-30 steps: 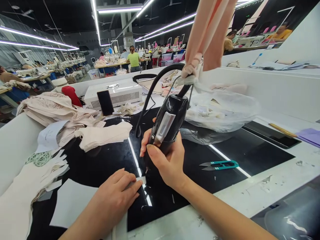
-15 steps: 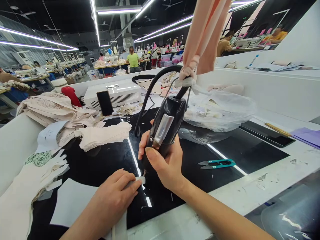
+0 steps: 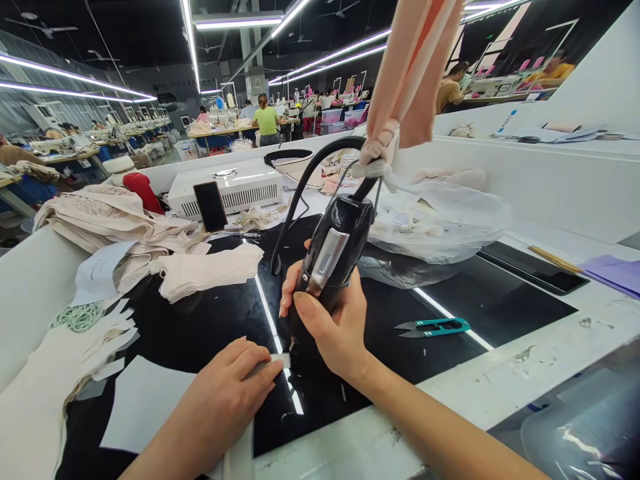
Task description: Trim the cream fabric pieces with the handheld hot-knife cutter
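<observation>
My right hand [image 3: 333, 320] is wrapped round a black handheld tool [image 3: 337, 233] with a silver plate on its side. A black cable and a pale pink cloth strip [image 3: 407, 73] run up from the tool's top. Its thin tip points down beside the end of a narrow pale strip [image 3: 281, 361]. The fingers of my left hand [image 3: 235, 383] pinch that strip against the black glossy panel [image 3: 320, 393]. Just left of my left hand lies a white sheet [image 3: 145, 400].
Teal thread snips [image 3: 434, 327] lie on the right of the panel. Cream fabric pieces [image 3: 210, 270] and a phone [image 3: 211, 207] leaning on a white box [image 3: 250, 187] stand beyond. A clear plastic bag [image 3: 440, 220] sits at back right. People work in the distance.
The tool and my right hand have shifted very slightly to the right, its tip with them. My left hand and the strip are practically unmoved.
</observation>
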Demonstrator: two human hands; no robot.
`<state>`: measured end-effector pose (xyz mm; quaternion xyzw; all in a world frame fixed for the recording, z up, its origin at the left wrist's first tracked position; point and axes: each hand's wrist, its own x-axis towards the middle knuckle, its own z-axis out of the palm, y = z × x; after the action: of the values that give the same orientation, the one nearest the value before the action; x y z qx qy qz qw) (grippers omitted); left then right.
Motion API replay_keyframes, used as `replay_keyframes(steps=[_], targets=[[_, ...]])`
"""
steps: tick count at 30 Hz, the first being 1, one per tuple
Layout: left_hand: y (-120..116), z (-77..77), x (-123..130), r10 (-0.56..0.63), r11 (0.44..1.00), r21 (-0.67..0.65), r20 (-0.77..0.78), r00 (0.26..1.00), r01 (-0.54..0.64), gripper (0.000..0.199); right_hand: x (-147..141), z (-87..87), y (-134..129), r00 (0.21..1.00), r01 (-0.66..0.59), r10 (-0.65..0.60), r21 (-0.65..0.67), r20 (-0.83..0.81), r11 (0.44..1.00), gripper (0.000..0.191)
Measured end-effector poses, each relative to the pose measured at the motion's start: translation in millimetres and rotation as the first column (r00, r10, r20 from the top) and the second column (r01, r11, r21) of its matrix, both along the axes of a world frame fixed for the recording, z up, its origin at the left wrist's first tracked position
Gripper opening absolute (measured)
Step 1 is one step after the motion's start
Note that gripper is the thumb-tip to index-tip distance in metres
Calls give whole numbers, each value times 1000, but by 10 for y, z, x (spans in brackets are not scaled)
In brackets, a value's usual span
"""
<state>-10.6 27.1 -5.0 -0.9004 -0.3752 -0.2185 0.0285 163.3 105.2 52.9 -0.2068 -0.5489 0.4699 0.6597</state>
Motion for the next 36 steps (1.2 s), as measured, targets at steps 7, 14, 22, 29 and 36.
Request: replay_keyframes(steps=[7, 14, 22, 29, 36], targets=[[0, -1, 7, 11, 1000, -28, 12, 1000, -11, 25, -15, -15, -24, 999, -36, 36, 1, -4, 999, 31], [-4, 12, 2, 6, 999, -38, 4, 1000, -5, 24, -22, -29, -30, 999, -36, 36, 8, -1, 999, 29], [-27, -47, -22, 0, 999, -44, 16, 1000, 1, 24, -21, -37, -33, 999, -41, 42, 46, -16, 998, 30], [-29, -8, -4, 7, 999, -53, 27, 1000, -6, 26, -9, -9, -25, 1000, -25, 25, 24, 4, 999, 30], [-23, 25, -2, 13, 999, -38, 16, 1000, -12, 26, -16, 27, -34, 1000, -11, 12, 9, -6, 1000, 31]])
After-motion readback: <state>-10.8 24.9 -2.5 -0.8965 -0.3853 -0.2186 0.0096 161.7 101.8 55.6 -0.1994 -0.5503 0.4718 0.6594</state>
